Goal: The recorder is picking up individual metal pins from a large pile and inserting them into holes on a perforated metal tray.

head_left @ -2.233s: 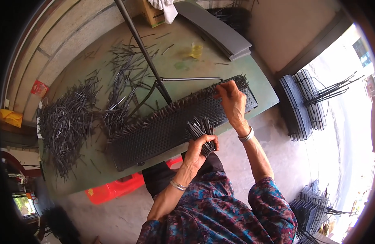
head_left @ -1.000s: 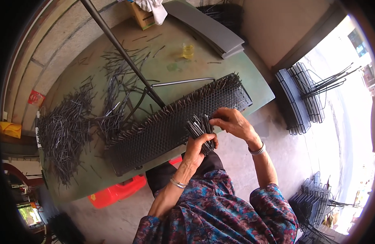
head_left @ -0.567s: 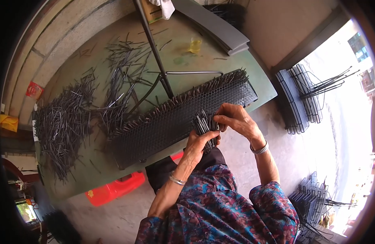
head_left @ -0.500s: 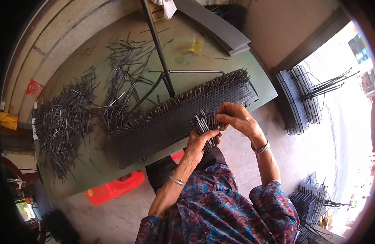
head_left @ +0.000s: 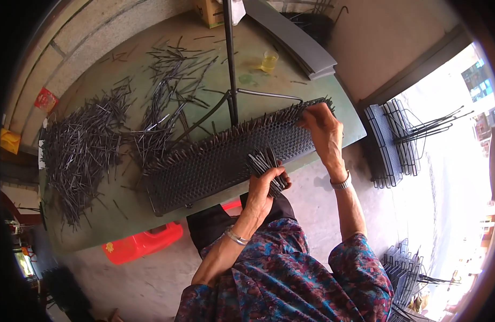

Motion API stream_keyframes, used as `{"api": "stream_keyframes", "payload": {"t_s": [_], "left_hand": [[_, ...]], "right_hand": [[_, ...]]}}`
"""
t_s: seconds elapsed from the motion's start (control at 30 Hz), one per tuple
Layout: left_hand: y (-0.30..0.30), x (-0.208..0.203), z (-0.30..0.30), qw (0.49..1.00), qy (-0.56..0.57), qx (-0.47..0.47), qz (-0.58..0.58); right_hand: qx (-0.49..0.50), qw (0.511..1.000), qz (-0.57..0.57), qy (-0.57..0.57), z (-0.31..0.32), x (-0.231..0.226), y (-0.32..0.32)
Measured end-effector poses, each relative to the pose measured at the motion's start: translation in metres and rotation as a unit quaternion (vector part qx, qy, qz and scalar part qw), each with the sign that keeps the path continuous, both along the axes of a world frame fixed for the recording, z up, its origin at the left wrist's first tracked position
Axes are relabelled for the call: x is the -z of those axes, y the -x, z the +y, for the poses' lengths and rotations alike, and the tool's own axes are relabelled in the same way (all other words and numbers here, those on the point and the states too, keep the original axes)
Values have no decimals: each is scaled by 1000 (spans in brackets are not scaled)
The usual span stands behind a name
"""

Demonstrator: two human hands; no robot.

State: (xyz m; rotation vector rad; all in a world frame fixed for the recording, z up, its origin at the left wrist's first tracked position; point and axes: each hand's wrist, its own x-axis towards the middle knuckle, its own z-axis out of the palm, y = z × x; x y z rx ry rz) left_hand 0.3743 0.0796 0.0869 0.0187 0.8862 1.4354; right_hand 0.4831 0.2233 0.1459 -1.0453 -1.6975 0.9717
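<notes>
The perforated black panel [head_left: 226, 158] lies flat on the green worktop [head_left: 312, 94], near its front edge, with rows of thin metal pins standing up out of its holes. Its long axis runs from lower left to upper right, the right end pointing toward the far right corner of the worktop and the left end toward the heap of loose pins [head_left: 78, 150].

Your left hand [head_left: 263, 185] is closed around a bundle of pins [head_left: 263, 161], fanned out above the panel's near edge. Your right hand [head_left: 322, 126] rests on the panel's far right end; the fingers look pinched together there, but whether they grip a pin you cannot tell from this view.

The bundle is the weak point: held loosely and splayed as it is, a few pins could slide out and drop to the floor over the near edge. The panel sits close to that edge, so pressing hard at the right end might tip or shift it. A metal rod [head_left: 230, 59] stands just behind the panel, and your right arm could knock it. The upright pin tips could also prick your palm.
</notes>
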Motion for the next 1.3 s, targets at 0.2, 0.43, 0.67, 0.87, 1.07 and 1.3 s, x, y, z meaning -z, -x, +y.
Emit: {"api": "stream_keyframes", "payload": {"t_s": [0.2, 0.43, 0.67, 0.87, 1.07, 1.3], "left_hand": [[-2, -2, -3, 999, -17, 39, -3], [0, 2, -4, 997, -51, 48, 22], [-1, 1, -7, 996, -54, 52, 43], [1, -3, -6, 998, -34, 55, 14], [3, 2, -5, 997, -46, 52, 31], [6, 3, -7, 998, -39, 43, 26]], "right_hand": [[-8, 994, -68, -88, 25, 32, 6], [-3, 989, -102, -109, 23, 27, 14], [-17, 993, -95, -72, 23, 24, 13], [-33, 993, -97, -55, 27, 19, 18], [-84, 978, -171, -83, 29, 35, 19], [28, 960, -188, -208, 7, 46, 28]]}}
